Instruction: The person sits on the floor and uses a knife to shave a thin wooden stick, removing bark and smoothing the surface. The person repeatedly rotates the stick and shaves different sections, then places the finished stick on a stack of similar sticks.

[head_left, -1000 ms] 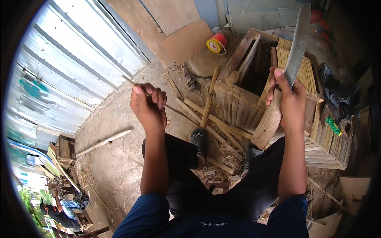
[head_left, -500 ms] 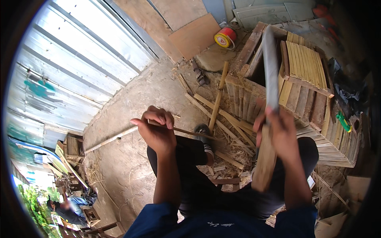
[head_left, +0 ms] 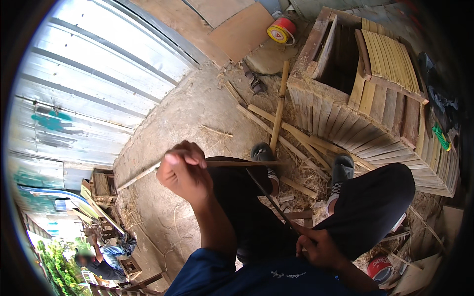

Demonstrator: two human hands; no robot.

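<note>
My left hand is closed around a long thin wooden strip. The strip sticks out to both sides of the fist, its right part lying across above my left knee. Low over my lap, my right hand grips a long-bladed knife. Its dark blade shows nearly edge-on and slants up and left, with the tip close to the strip's underside. Whether tip and strip touch I cannot tell. The knife's handle is hidden by the right hand and forearm.
A slatted wooden cabinet lies at the right, with a green-handled tool by it. Wood strips and shavings litter the floor past my feet. A red-yellow bucket stands at the back. Another person sits at the far left.
My right hand has swung the knife down from upright at the right to low over my lap, blade now toward the strip. The left hand, still holding the strip, has shifted slightly left.
</note>
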